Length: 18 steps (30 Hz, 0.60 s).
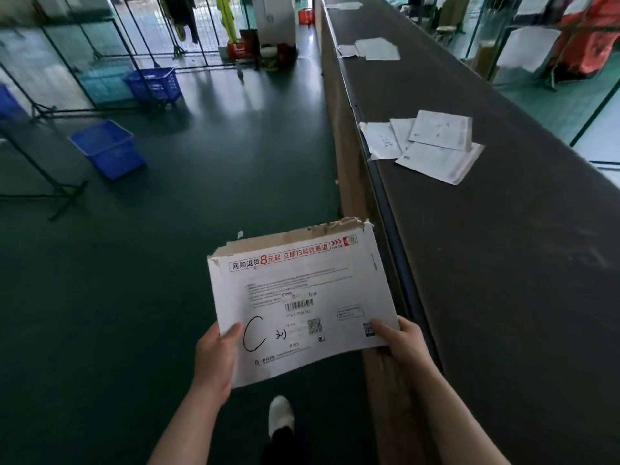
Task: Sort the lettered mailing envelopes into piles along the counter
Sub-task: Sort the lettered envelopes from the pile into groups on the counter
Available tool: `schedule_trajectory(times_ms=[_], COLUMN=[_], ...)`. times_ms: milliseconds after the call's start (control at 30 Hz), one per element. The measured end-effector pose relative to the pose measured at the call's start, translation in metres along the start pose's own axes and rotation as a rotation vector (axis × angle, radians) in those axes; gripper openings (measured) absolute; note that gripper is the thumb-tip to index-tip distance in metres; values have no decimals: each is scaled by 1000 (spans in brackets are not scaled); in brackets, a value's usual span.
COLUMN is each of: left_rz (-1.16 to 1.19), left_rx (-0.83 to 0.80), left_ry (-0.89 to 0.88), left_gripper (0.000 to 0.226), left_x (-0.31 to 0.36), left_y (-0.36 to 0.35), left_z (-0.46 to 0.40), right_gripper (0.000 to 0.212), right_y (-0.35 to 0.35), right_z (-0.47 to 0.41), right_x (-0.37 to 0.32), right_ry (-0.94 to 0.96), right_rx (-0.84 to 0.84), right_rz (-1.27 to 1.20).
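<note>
1. Here, a white cardboard mailing envelope [300, 303] is held up in both hands over the dark green floor [167, 229], just left of the long counter [503, 263].
2. The left hand [214, 359] grips the envelope's near left corner, thumb curled over the printed face beside a hand-drawn black letter "C" [252, 333]; the other fingers are hidden behind the card.
3. The right hand [404, 345] grips the near right corner, thumb lying on the face next to a small QR code, the remaining fingers tucked underneath.
4. The envelope's far edge is torn ragged, showing brown card; a red-and-white printed banner runs below the tear, with a barcode near the middle.
5. On the counter, well beyond the held envelope, lies a loose pile of white envelopes [432, 146], overlapping one another, one corner poking over the counter's left edge.
6. Farther along the counter sits a second pile of envelopes [372, 49], and a third, small and blurred, lies at the far end [342, 5].
7. On the floor to the left stand two blue plastic baskets, one nearer [107, 149] and one farther [152, 83] beside black metal rack frames.
8. A white shoe [281, 414] shows on the floor below the envelope, between the two forearms.
</note>
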<state>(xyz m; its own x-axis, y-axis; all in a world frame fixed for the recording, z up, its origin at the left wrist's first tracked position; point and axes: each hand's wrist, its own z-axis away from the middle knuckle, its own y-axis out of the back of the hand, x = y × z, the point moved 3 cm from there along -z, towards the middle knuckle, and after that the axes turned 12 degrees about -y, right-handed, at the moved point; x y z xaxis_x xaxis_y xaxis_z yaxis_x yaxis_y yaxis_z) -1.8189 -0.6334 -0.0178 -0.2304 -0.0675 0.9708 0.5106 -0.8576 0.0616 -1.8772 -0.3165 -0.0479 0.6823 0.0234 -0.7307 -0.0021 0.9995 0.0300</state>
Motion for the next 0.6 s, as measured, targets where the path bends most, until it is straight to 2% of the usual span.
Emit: schedule_trajectory(times_ms=[167, 367, 467, 600], left_rz=[75, 125, 132, 136], left_rx=[74, 60, -66, -381], left_ry=[34, 71, 75, 117], left_gripper=[18, 15, 17, 28], left_x=[3, 48, 89, 112], left_y=[-16, -38, -60, -91], left_z=[-139, -295, -372, -433], right_gripper=[20, 9, 6, 10], right_y=[-75, -137, -143, -136], right_z=[-110, -192, -228, -277], right_x=[-81, -209, -277, -325], right_ry=[11, 52, 152, 147], right_rx=[-48, 59, 119, 183], right_rz=[155, 252, 192, 51])
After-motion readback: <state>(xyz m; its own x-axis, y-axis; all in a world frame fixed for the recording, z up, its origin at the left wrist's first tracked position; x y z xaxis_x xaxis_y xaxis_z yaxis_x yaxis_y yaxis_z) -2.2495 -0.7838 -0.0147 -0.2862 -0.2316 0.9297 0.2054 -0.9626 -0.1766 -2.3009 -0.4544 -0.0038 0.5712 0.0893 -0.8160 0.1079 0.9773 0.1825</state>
